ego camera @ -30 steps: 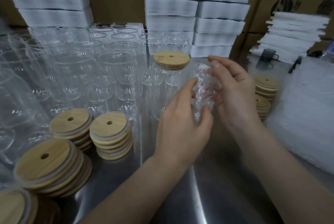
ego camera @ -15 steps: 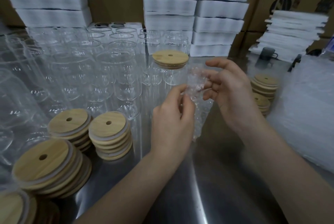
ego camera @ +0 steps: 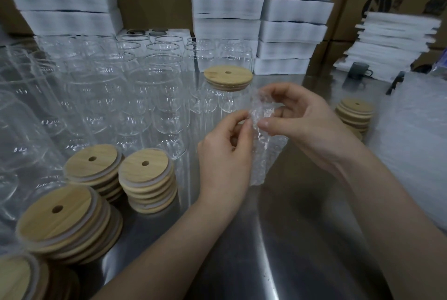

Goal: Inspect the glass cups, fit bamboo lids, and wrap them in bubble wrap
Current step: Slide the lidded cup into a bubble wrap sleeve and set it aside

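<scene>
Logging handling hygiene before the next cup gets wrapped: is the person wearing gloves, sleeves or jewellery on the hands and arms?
No gloves: the left hand and right hand are both bare. No ring, watch or bracelet shows on either. The left forearm and right forearm are bare to the frame edge, with no sleeve in view.

Glossy steel table (ego camera: 302,239), wooden lids (ego camera: 145,166)

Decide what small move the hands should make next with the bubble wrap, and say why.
Probably draw the hands apart to spread the sheet. The left hand and right hand both pinch the bubble wrap, which hangs bunched and folded, while the lidded cup stands just behind, not yet wrapped.
</scene>
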A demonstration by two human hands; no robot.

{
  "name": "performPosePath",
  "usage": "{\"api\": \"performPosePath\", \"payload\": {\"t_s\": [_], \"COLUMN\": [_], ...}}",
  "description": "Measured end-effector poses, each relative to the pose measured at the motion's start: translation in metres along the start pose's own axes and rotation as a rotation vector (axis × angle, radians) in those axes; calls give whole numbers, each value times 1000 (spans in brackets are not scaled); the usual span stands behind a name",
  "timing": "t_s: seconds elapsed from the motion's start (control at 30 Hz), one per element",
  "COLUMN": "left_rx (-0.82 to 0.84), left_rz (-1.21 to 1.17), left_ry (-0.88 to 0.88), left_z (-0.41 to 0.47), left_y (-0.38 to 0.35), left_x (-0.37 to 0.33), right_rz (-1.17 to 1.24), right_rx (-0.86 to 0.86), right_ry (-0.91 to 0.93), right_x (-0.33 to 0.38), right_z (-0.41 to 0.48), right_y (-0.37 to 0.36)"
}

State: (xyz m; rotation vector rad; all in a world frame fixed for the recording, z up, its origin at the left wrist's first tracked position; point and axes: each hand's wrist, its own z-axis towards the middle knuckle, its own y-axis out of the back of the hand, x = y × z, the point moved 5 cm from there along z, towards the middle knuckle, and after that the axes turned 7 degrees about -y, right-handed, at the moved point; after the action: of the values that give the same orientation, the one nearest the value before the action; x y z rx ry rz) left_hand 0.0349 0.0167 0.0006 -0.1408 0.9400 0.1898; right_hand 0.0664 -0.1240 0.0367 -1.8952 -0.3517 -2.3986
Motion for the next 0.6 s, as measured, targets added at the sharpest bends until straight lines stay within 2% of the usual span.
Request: {"api": "performPosePath", "payload": {"t_s": [0.33, 0.47, 0.6], "left_rx": [106, 67, 6], "left_rz": [-103, -4, 39], "left_ry": [44, 24, 51], "left_z": [-1, -1, 1], "left_y": [-9, -6, -1], "left_x": [0, 3, 1], "right_rz": [1, -5, -110], "right_rx": [-40, -87, -208], "right_ry": [9, 13, 38], "right_x": [7, 7, 9], "right_z": [-4, -4, -4], "right_y": [0, 4, 10]}}
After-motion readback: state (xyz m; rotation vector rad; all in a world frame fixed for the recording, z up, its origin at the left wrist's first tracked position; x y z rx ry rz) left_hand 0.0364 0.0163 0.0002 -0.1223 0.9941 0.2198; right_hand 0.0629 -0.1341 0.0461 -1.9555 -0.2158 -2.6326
